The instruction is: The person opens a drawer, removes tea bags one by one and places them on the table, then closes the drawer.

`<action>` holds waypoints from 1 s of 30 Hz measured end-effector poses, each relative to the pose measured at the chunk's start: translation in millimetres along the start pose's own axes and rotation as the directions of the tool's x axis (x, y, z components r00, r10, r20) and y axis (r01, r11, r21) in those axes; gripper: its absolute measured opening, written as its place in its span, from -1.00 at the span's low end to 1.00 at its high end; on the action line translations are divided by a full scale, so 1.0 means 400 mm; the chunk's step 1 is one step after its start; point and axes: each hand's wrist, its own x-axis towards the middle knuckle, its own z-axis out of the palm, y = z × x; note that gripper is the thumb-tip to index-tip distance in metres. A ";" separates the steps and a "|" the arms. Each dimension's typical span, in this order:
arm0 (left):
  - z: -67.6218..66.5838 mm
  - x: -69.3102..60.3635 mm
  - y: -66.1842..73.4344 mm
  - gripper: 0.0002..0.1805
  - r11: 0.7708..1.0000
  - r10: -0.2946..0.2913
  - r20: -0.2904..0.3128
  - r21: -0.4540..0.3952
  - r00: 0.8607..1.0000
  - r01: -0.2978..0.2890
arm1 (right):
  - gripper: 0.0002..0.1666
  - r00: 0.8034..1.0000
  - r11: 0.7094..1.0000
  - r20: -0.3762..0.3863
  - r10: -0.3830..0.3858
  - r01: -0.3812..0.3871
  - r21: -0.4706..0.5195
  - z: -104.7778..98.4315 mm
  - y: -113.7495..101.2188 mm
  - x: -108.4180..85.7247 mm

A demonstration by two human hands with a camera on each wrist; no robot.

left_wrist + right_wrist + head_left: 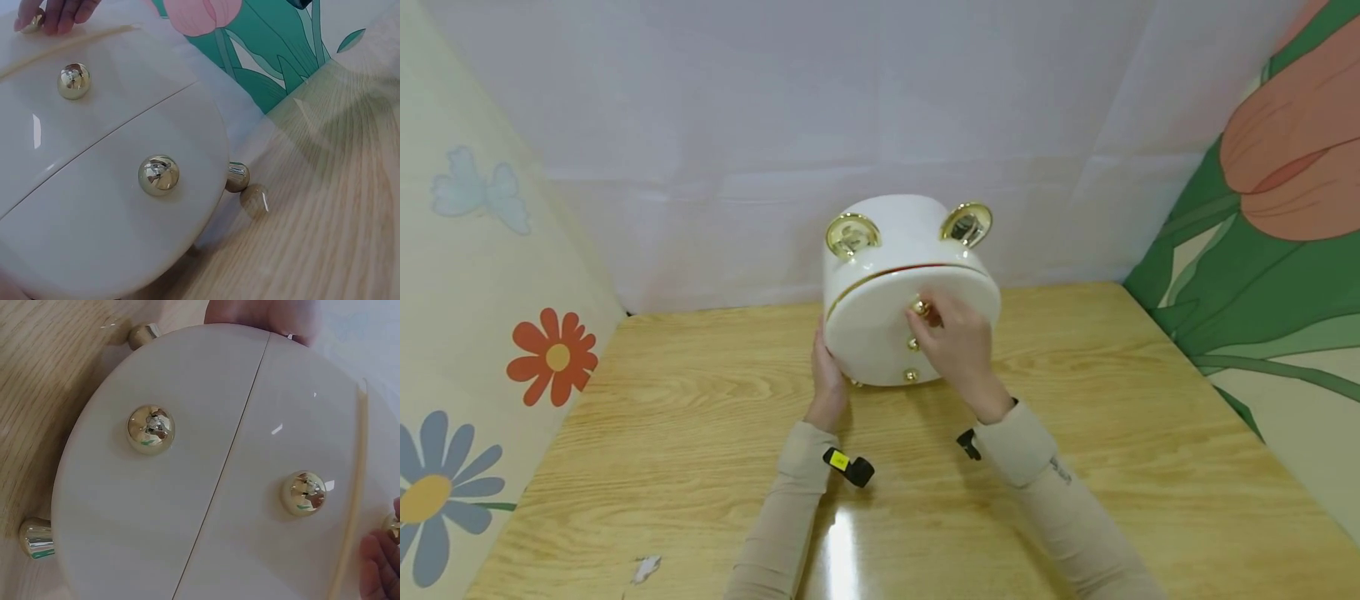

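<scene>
A rounded white jewelry box (868, 337) with two gold ear shapes on top stands on the table, its front facing me. Three round gold knobs run down the front; the middle knob (304, 493) and the lowest knob (159, 175) sit either side of a thin seam. My right hand (958, 342) pinches the top knob (920, 307) between thumb and fingers. Against the box's left side rests my left hand (829, 375), its fingers extended along the wall and partly hidden. Along the upper front edge a narrow red and gold line shows.
The wooden table (700, 433) reaches back to a white cloth (700, 108). Floral panels flank it left and right. Short gold feet (237, 177) hold the box off the tabletop. A small pale worn patch (646, 569) lies at the front left.
</scene>
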 end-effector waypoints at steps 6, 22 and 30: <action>-0.001 -0.001 0.003 -0.49 1.000 -0.024 -0.005 -0.003 1.000 0.024 | -0.80 0.999 1.000 -0.023 -0.027 0.027 -0.001 -0.003 -0.003 -0.006; -0.008 -0.001 0.008 -0.46 0.998 -0.031 -0.031 0.057 0.999 0.032 | -0.77 0.997 0.998 -0.049 -0.062 0.063 0.012 -0.017 -0.017 -0.020; -0.008 -0.001 0.011 -0.42 0.994 -0.066 -0.051 0.087 0.996 0.071 | -0.77 0.996 0.998 -0.061 -0.058 0.059 0.013 -0.020 -0.016 -0.029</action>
